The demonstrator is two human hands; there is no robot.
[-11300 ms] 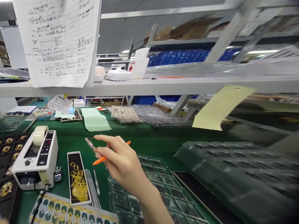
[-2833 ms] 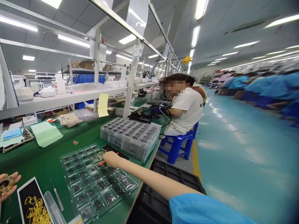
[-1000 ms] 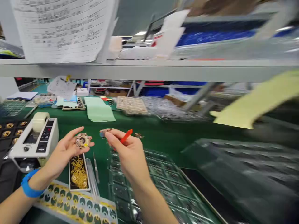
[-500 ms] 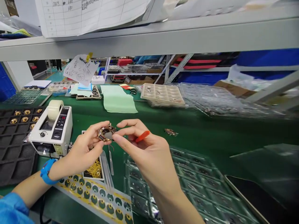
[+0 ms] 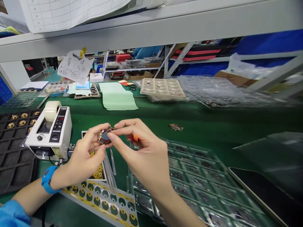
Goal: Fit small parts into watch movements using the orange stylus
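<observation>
My left hand (image 5: 86,153) is closed around the rim of a small round electronic part (image 5: 103,136), with copper-coloured edging and a grey, flat centre. From the right, the thumb and fingertips of my right hand (image 5: 142,148) pinch at the part's edge, partly covering it. An orange-tipped object (image 5: 135,137) is tucked in my right hand's curled fingers; the rest of it is hidden. Below the hands lie metal tweezers (image 5: 113,162), a box of small yellow pieces (image 5: 98,170) and a sheet of round yellow-and-dark stickers (image 5: 101,201).
A white tape dispenser (image 5: 49,132) stands left, beside a black tray (image 5: 23,171) with gold round parts. Clear plastic trays (image 5: 199,176) lie right, near a dark phone-like slab (image 5: 260,195). Another round part (image 5: 175,127) rests behind. A grey shelf beam (image 5: 151,30) crosses overhead.
The view has shifted slightly. The round part has tilted a little in my left hand, and my right fingers have closed in over its edge. Less of the orange tip shows.
</observation>
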